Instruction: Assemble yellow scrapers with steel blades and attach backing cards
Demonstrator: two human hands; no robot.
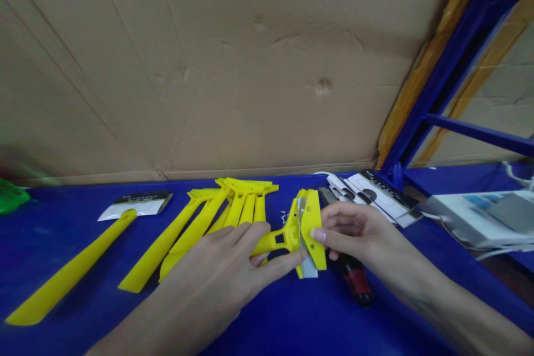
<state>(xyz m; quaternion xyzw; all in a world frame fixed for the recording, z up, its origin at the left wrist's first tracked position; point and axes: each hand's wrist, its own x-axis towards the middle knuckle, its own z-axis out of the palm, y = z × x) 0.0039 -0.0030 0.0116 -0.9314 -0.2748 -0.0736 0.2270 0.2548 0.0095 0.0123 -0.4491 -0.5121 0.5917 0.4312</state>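
A yellow scraper (pixel 287 236) lies across the middle, its handle wrapped by the fingers of my left hand (pixel 229 261). The left thumb reaches to a flat metal blade (pixel 309 268) on the scraper's head. My right hand (pixel 359 233) pinches a yellow cover plate (pixel 316 217) between thumb and fingers. This plate sits tilted against the head, over part of the blade. Just left of the head are several small screws (pixel 283 217). Beneath my right hand lies a tool with a black and red handle (pixel 356 281); its other end is partly hidden.
Several yellow scrapers (pixel 179 239) lie left of my hands on the blue table (pixel 267 328). One yellow handle (pixel 75 267) touches a packaged item (pixel 142 204). Right are more cards (pixel 384 197) and a white box (pixel 479 217) with cords. Cardboard (pixel 208 67) stands behind, beside a blue frame (pixel 450 61).
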